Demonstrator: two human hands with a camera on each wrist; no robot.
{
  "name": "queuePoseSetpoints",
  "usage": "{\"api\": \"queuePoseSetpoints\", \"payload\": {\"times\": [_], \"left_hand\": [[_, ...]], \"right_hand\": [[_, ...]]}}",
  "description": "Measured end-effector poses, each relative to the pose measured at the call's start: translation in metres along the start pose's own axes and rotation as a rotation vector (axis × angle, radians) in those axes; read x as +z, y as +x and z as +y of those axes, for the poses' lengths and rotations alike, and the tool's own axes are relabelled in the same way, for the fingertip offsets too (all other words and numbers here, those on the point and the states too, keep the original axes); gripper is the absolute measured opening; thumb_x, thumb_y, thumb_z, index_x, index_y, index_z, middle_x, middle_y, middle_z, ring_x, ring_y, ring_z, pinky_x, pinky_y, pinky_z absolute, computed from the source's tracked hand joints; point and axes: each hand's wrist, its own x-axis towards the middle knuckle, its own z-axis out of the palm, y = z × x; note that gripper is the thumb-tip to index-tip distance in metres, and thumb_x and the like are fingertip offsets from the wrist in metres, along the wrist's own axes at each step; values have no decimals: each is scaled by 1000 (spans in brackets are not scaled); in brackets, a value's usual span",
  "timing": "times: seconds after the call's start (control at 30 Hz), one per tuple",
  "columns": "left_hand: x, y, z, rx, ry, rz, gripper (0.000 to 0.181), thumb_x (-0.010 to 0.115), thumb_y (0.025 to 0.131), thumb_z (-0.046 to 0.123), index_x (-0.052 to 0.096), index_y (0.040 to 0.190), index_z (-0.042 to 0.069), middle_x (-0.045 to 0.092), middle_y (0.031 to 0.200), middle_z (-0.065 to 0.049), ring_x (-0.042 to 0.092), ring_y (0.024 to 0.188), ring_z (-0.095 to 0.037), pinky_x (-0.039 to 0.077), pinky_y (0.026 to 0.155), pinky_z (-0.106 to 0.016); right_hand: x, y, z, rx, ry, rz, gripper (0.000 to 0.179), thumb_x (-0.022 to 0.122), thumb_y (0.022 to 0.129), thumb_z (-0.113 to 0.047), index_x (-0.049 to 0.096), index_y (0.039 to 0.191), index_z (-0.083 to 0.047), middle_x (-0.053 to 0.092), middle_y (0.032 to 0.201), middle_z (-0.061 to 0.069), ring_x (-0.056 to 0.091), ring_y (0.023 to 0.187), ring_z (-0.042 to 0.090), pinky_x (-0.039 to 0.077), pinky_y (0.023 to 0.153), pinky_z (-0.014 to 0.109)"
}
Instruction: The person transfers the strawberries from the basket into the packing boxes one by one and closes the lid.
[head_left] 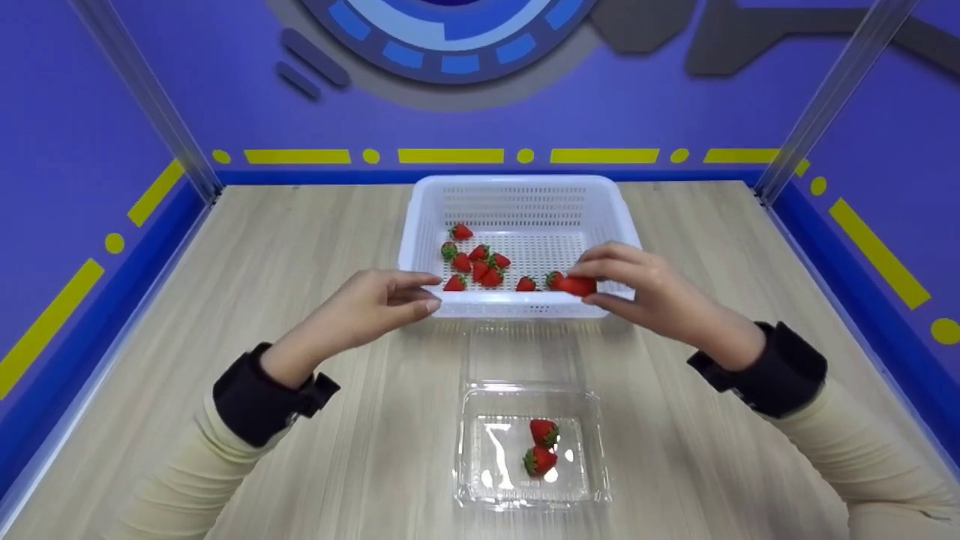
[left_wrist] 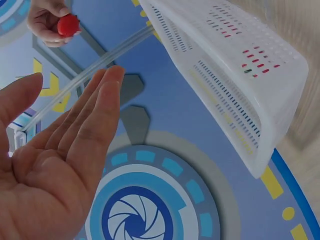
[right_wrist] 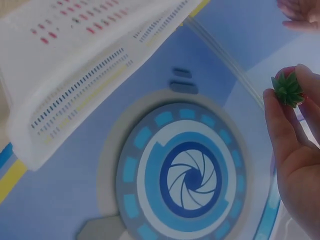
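A person's two bare hands reach forward over a light wood-grain table (head_left: pixel 322 247), one at each front corner of a white slotted basket (head_left: pixel 517 304). The left hand (head_left: pixel 379 301) holds nothing: its fingers lie nearly straight and close together, the thumb stands apart from them, and the left wrist view shows it clear of the basket. The right hand (head_left: pixel 637 281) pinches one red strawberry (head_left: pixel 580 286) between thumb and fingers, near the basket's front right corner; the right wrist view shows its green leaves turned toward the palm side.

Ten loose strawberries (head_left: pixel 491 278) can be counted in the basket, most clustered toward its left side and two nearer the front right; some overlap, so others may be hidden. Nearer the person stands one clear plastic container (head_left: pixel 464 450), its clear lid (head_left: pixel 521 356) folded back toward the basket. Two strawberries lie just beside each other in the container, right of its middle. Each wrist wears one black band (head_left: pixel 251 395), so there are two, over cream sleeves (head_left: pixel 199 469)
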Motion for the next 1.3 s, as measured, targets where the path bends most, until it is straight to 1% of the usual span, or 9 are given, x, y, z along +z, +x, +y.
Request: {"api": "queuePoseSetpoints", "payload": {"times": [0.13, 0.3, 0.37, 0.5, 0.73, 0.83, 0.93, 1.13, 1.3], "left_hand": [[7, -12, -1, 19, -37, -5, 45, 64, 102, 18, 58, 140, -5, 73, 125, -21, 70, 119, -31, 60, 100, -42], [18, -21, -8, 41, -69, -28, 43, 66, 100, 17, 61, 136, -7, 73, 123, -22, 72, 116, -33, 62, 96, -39], [22, -24, -13, 36, -65, -46, 43, 67, 100, 18, 62, 135, -6, 73, 123, -22, 72, 115, -33, 62, 94, -38], [32, -29, -26, 15, -54, -90, 43, 67, 100, 21, 64, 133, -7, 75, 119, -20, 73, 112, -32, 63, 93, -38], [51, -30, -52, -33, -55, -163, 39, 69, 98, 22, 69, 125, -7, 77, 113, -19, 75, 106, -30, 63, 90, -41], [60, -30, -62, -85, -44, -197, 37, 71, 96, 21, 71, 121, -8, 79, 108, -18, 76, 97, -26, 62, 82, -35], [67, -29, -71, -137, -40, -228, 38, 72, 95, 21, 72, 119, -8, 80, 102, -17, 75, 88, -24, 59, 74, -27], [81, -26, -83, -179, -104, -255, 35, 72, 94, 22, 74, 113, -7, 79, 96, -21, 78, 87, -28, 64, 73, -31], [92, -22, -88, -198, -151, -272, 30, 74, 93, 23, 78, 106, -3, 80, 91, -19, 73, 74, -13, 57, 66, -22]], "right_hand": [[5, -12, -10, -15, 9, -29, 50, 81, 72, 16, 70, 117, -1, 68, 111, 16, 64, 97, 27, 43, 99, -1], [10, -25, -20, -20, -5, -79, 29, 77, 88, -2, 72, 117, -4, 69, 111, 12, 66, 96, 24, 45, 98, 1], [13, -31, -25, -19, 9, -103, 29, 78, 88, -1, 72, 116, -4, 69, 111, 11, 66, 96, 23, 47, 97, 3], [22, -40, -35, -3, 60, -166, 40, 82, 78, 7, 72, 114, -4, 70, 110, 9, 67, 97, 21, 55, 93, 13], [40, -54, -47, -6, 104, -255, 29, 82, 82, 2, 73, 107, -7, 70, 103, 6, 67, 92, 16, 60, 82, 21], [46, -57, -51, 23, 107, -324, 28, 82, 80, 4, 74, 106, -6, 70, 102, 5, 68, 91, 14, 60, 81, 21], [53, -59, -56, 65, 115, -431, 25, 80, 83, 2, 75, 106, -6, 71, 103, 5, 69, 92, 14, 61, 82, 21], [66, -65, -64, 102, 127, -603, 23, 78, 85, 4, 76, 106, -6, 74, 107, 6, 71, 98, 15, 61, 85, 22], [78, -69, -68, 117, 136, -674, 24, 77, 84, 7, 76, 105, -6, 75, 108, 6, 72, 100, 14, 60, 84, 18]]}}
